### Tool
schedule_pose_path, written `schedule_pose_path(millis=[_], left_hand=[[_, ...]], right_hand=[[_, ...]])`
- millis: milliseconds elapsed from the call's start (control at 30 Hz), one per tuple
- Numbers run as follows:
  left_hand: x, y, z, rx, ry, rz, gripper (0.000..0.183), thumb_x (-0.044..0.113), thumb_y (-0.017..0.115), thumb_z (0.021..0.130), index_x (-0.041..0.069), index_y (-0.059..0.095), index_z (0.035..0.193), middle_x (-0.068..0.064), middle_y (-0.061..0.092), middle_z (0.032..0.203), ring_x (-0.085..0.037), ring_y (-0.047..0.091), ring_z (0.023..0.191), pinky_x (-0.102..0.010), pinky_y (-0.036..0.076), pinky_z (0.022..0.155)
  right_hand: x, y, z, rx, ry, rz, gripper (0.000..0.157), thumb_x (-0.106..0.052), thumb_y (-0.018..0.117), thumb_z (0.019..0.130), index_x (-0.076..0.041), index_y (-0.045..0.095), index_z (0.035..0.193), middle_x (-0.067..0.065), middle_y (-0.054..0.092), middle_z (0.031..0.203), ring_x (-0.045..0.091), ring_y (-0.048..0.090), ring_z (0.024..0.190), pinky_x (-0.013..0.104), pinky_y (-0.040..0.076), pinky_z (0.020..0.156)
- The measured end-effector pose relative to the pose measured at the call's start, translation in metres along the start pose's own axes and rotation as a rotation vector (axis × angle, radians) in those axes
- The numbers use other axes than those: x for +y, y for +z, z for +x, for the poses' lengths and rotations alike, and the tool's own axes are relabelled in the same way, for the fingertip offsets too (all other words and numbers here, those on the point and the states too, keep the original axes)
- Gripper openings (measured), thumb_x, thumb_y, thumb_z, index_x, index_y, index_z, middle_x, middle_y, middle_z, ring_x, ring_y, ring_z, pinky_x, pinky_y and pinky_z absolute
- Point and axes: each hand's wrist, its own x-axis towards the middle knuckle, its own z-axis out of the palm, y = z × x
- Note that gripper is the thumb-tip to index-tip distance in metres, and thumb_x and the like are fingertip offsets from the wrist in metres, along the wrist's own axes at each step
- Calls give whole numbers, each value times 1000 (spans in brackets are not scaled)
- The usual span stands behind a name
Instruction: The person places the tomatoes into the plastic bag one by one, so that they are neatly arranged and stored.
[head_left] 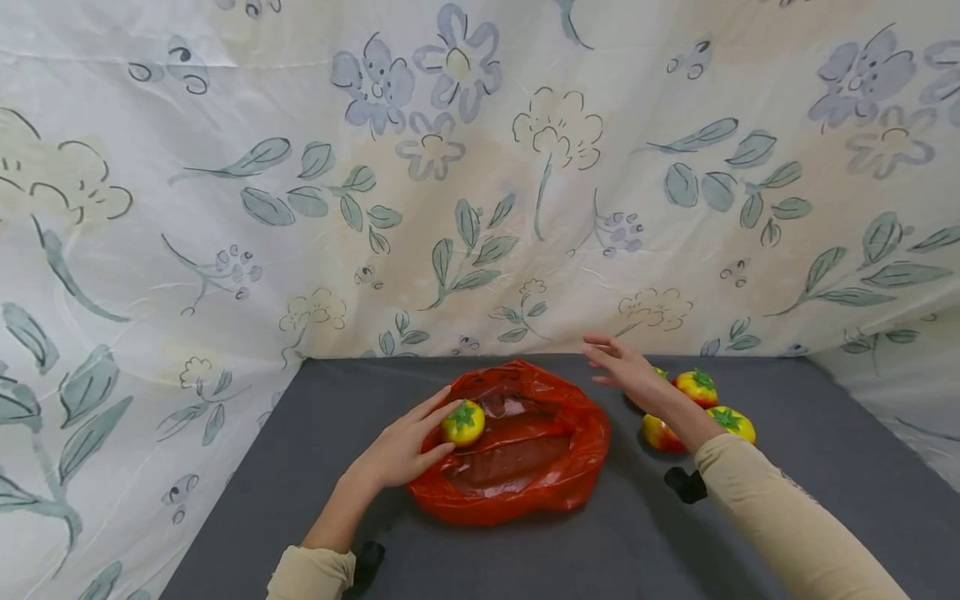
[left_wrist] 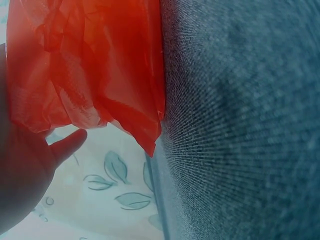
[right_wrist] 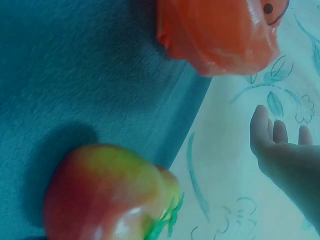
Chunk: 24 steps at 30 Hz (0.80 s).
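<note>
The left hand [head_left: 399,446] held a yellow fruit [head_left: 465,428] between thumb and fingers, on the ten o'clock side of the red bag [head_left: 517,504]. The right hand [head_left: 630,373] was at two o'clock, its fingers loosely stretched, with nothing in them; near three o'clock lay other fruits [head_left: 731,423]. In my judgement, the held fruit could slip if the fingers loosened, the thin bag could fold under pressure, and the right forearm [head_left: 688,418], so near, could knock the others. No brand, label or writing was readable.
</note>
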Motion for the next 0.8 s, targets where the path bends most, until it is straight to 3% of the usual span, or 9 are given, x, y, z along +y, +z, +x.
schedule_pose_path(millis=[433,800], left_hand=[[1,0,0,-7,-36,-18,64,24,67,90,16,40,147,-7,23,156,-30,33,136,-54,38,98],[-2,-1,1,-2,-4,-8,64,26,66,91,14,39,147,-6,22,156,-29,32,136,-54,36,101]], right_hand=[[10,-25,-9,53,14,60,70,-41,48,99,-1,20,150,26,22,149,43,27,134,55,28,104],[10,-36,-17,82,46,125,71,-39,43,101,2,13,150,29,18,150,44,22,135,51,28,105]])
